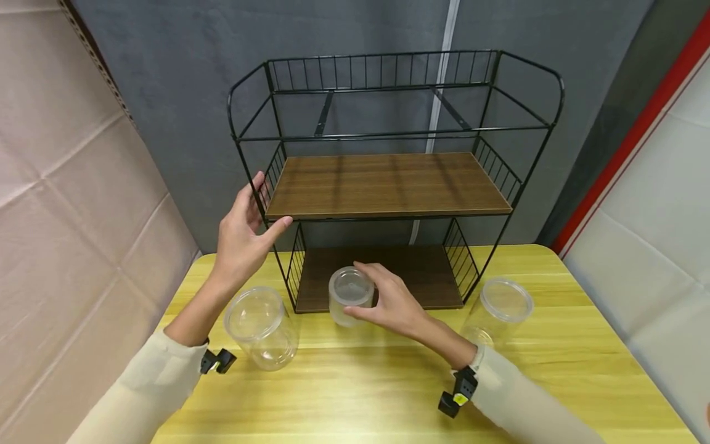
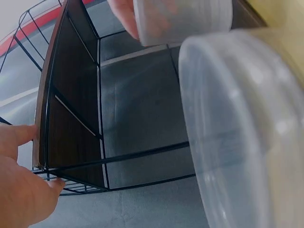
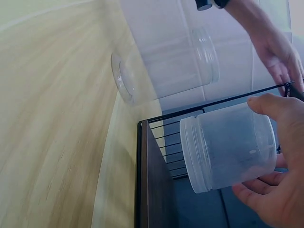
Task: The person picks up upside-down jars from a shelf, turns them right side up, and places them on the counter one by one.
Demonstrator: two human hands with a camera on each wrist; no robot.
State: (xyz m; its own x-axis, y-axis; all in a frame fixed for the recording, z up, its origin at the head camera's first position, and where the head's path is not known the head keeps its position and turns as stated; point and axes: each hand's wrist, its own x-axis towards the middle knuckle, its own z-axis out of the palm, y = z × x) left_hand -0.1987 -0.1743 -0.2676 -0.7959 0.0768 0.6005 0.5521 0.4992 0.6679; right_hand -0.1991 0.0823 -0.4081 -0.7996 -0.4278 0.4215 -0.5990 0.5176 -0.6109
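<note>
A black metal rack (image 1: 388,216) with brown wooden boards stands on the table. My left hand (image 1: 242,237) grips its left side at the middle board, thumb at the front edge and fingers around the outer side. In my right hand (image 1: 391,302) is a small clear plastic jar (image 3: 232,147), held between thumb and fingers. The jar is just above the front of the bottom board (image 1: 399,259), its ribbed band facing down in the right wrist view. A larger clear jar (image 1: 263,330) stands on the table by my left forearm.
Another clear jar (image 1: 501,308) stands right of the rack, partly behind my right forearm. The rack's top tier (image 1: 383,132) is a bare frame with crossbars. Yellow wood-grain table (image 1: 355,394) extends in front. A grey curtain (image 1: 183,92) hangs behind the rack.
</note>
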